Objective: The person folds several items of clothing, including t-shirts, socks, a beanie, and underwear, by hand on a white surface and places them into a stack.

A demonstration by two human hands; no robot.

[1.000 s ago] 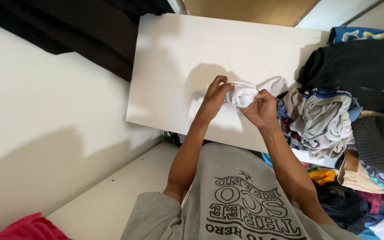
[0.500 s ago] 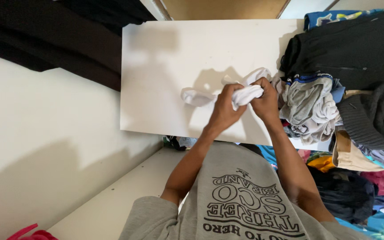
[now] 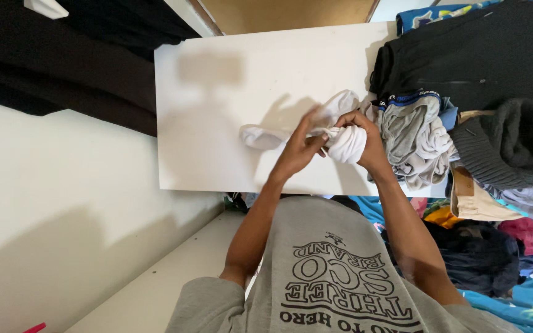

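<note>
A white sock [image 3: 316, 129] is being rolled or bundled over the white table [image 3: 217, 123], and the step in hand is judged to be the tucking of the loose fabric into the ball (the bundle is already rounded at its right end, while a long tail is left trailing to the left). The sock is held just above the table's near edge, between the 2 hands, with its tail lying on the surface.

The right hand [image 3: 365, 139] is curled around the balled end, fingers closed tightly on the fabric from the far side. The left hand [image 3: 297, 151] is set against the bundle's near side, its fingers extended and partly spread, with the fingertips pressed on a narrow twisted strand at the middle; a light pinch is suggested, though whether the strand is truly clamped cannot be told.

For the next move, the tail is judged to need gathering toward the ball, which calls for a firm hold by the right hand and a sweeping pull by the left.

Both forearms are stretched forward from the body, elbows bent, wrists converging over the table. A pile of clothes [image 3: 414, 135] lies just beside the right hand, touching or nearly touching it, with dark garments [image 3: 476, 55] behind.
</note>
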